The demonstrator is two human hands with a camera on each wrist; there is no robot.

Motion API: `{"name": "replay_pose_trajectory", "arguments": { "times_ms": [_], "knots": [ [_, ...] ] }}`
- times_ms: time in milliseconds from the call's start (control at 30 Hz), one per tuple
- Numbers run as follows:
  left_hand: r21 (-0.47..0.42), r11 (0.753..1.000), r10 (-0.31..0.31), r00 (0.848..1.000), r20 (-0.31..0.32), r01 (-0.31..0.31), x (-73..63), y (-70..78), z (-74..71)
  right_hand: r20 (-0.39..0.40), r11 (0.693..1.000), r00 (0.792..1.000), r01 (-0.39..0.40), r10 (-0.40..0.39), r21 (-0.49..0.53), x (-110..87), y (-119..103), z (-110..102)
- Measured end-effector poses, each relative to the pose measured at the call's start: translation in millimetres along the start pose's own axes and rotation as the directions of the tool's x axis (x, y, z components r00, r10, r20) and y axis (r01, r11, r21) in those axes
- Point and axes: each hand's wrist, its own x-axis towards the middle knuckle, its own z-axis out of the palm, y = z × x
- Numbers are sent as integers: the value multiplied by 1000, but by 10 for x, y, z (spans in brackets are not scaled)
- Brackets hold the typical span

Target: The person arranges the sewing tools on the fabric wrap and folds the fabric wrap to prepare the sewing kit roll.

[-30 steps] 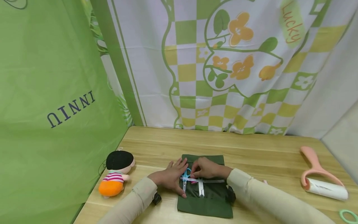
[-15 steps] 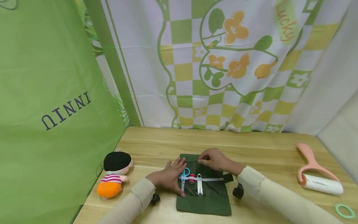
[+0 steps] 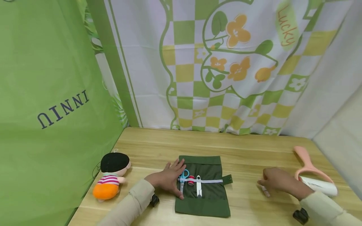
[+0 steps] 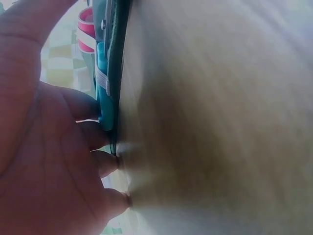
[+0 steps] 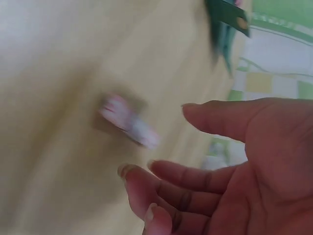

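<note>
A dark green fabric pouch (image 3: pixel 202 207) lies unfolded on the table. Its white elastic band crosses blue-handled scissors (image 3: pixel 181 185), a red thread spool (image 3: pixel 191 180) and a slim white tool (image 3: pixel 199 188) with a grey tip. My left hand (image 3: pixel 169 179) rests along the pouch's left edge, fingers spread beside the scissors. Well right of the pouch, my right hand (image 3: pixel 278 182) is low over the table, close to a small pink-and-white item (image 5: pixel 129 122). Thumb and fingers are apart around a gap in the right wrist view, with that item blurred on the wood beyond the fingertips.
A plush doll (image 3: pixel 108 177) with black hair and orange bottoms lies at the left. A lint roller (image 3: pixel 318 185) with a peach handle lies at the right, behind the right forearm. A fabric tab (image 3: pixel 227 180) sticks out from the pouch's right side.
My right hand has moved from above the pouch, out past its right edge, to the small pink-and-white item. The left hand has stayed at the pouch's left edge.
</note>
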Motion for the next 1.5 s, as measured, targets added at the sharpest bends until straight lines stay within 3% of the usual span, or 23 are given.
{"name": "replay_pose_trajectory", "arguments": {
  "times_ms": [167,333,467,533,633,767,833,933,1000,1067,1167,1233,1300,1500],
  "knots": [
    [7,1000,13,1000,1,-13,12,-28,28,23,996,999,-34,32,80,30,58,170],
    [1,1000,10,1000,-3,-10,5,-32,17,14,993,999,50,-52,105,124,74,161],
    [6,1000,7,1000,4,-7,-6,-26,-4,-62,989,991,120,-115,89,220,-37,20],
    [16,1000,11,1000,6,-11,-3,-19,-19,-152,982,976,171,-158,75,272,-148,-90],
    [27,1000,13,1000,7,-13,10,-11,-39,-305,967,929,244,-211,73,372,-377,-283],
    [20,1000,6,1000,11,-6,12,-14,-43,-430,933,868,334,-248,135,533,-767,-490],
    [18,1000,0,1000,7,0,11,-22,-33,-477,906,839,385,-263,177,635,-961,-500],
    [22,1000,-7,1000,-1,7,10,-38,1,-494,871,814,448,-305,201,811,-1196,-353],
    [27,1000,-12,1000,-4,12,10,-41,18,-458,856,825,467,-332,221,923,-1297,-185],
    [27,1000,-15,1000,-3,15,4,-43,25,-373,856,862,450,-342,256,1011,-1366,-7],
    [19,1000,-22,1000,2,22,-2,-26,0,-275,858,889,437,-366,271,1100,-1397,206],
    [20,999,-26,1000,1,26,2,-13,-18,-233,858,892,441,-386,264,1131,-1384,295],
    [30,999,-33,999,-3,33,1,1,-36,-217,852,882,464,-419,242,1156,-1368,337],
    [32,999,-29,1000,-7,29,-26,30,-43,-128,841,881,473,-456,263,1184,-1342,339]
  ]
}}
